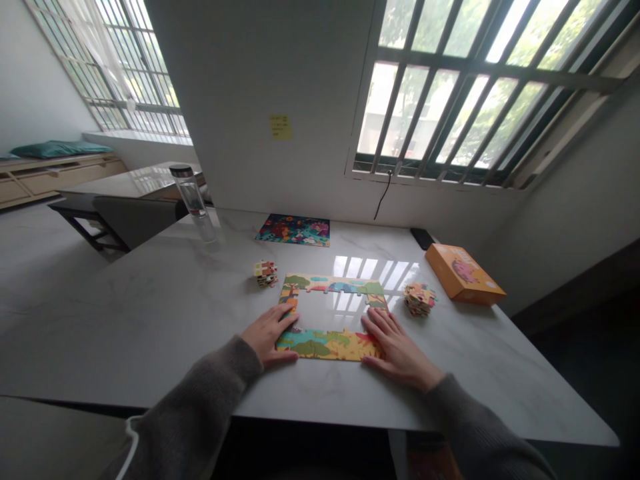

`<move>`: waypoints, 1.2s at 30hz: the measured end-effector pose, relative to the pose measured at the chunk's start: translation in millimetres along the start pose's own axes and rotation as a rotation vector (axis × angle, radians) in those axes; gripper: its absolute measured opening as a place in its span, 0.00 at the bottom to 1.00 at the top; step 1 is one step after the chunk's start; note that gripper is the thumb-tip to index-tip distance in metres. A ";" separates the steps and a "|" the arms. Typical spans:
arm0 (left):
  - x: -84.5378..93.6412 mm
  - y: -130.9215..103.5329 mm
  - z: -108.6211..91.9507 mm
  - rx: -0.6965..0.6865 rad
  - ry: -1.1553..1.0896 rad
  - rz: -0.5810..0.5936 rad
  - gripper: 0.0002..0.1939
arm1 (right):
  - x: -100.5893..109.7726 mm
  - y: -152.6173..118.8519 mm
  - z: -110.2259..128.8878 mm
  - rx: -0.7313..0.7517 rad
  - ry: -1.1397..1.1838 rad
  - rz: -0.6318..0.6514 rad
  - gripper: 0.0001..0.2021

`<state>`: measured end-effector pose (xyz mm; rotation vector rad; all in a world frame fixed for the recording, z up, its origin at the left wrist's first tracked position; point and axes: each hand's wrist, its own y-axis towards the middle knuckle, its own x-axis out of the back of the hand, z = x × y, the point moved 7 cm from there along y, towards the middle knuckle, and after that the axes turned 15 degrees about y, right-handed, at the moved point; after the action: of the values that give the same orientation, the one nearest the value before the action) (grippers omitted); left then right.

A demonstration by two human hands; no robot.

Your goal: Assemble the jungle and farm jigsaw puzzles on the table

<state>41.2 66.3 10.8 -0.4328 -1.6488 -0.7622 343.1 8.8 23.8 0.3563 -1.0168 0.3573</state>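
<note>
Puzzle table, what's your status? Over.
Left hand, right hand touching opposite sides of colourful rectangular puzzle border. White marbled tabletop shows inside. Multicoloured piece stacks stand outside, clear of hands.

On table [150, 307]: puzzle border [323, 344] | left: bottle [190, 193] | right: box [465, 272] | behind: sheet [294, 230]

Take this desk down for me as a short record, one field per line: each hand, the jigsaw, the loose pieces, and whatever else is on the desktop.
Left hand: on the left side of the jigsaw border
Right hand: on its right side
Jigsaw middle: open, white desktop showing
Loose pieces: smaller stack beyond left hand, larger stack right of the border
Far edge: dark illustrated sheet
Far left: clear bottle, dark lid
Right: orange box, black phone-like object behind it
</note>
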 end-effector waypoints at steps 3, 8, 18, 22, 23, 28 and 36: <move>1.2 6.9 6.9 0.002 0.015 -0.010 0.43 | 0.8 11.2 -4.2 -0.011 0.003 0.006 0.42; -2.5 11.4 12.1 0.001 0.046 0.000 0.44 | -0.5 16.9 -8.5 -0.042 -0.021 0.031 0.43; 72.4 13.0 -27.7 -0.016 -0.040 -0.383 0.12 | 6.8 16.0 -11.7 -0.085 0.072 -0.034 0.36; 93.7 24.7 -38.3 0.056 -0.073 -0.494 0.10 | 8.4 17.1 -11.3 -0.093 0.104 -0.060 0.36; 96.9 28.6 -40.0 0.073 -0.078 -0.519 0.11 | 8.4 17.3 -11.1 -0.096 0.105 -0.062 0.35; 99.2 50.6 -38.3 0.137 0.005 -0.540 0.13 | 8.4 17.8 -10.8 -0.088 0.100 -0.093 0.34; 85.4 66.7 17.9 0.229 0.151 -0.535 0.11 | 4.7 20.1 -10.5 -0.027 0.057 -0.185 0.29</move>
<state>53.0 115.5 108.3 0.2371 -1.7000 -0.9536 344.2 31.9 25.3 0.4106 -0.9241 0.1856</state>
